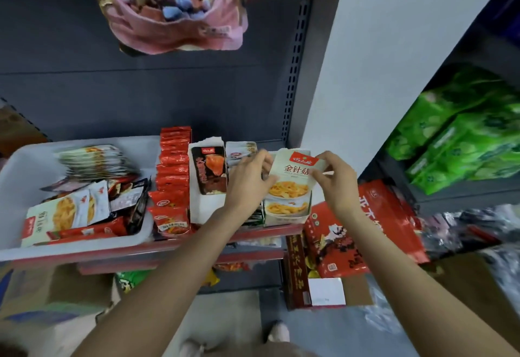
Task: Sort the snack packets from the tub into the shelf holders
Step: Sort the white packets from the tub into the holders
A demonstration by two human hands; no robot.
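A white tub (17, 165) on the shelf at left holds several mixed snack packets (84, 204). To its right stand card shelf holders: a dark one (209, 172) and a pale one (287, 216) printed with yellow mushrooms. Both hands hold a pale mushroom packet (291, 169) above the pale holder. My left hand (250, 179) grips its left edge, fingers curled behind it. My right hand (333, 179) pinches its upper right corner. A row of red packets (171, 176) stands between the tub and the dark holder.
The shelf has a red front edge (168, 244). Red gift boxes (365, 224) lean below at the right, with cardboard boxes (332, 292) on the floor. Green bags (464, 137) fill the neighbouring shelf on the right. A pink sweets bag (174, 10) hangs overhead.
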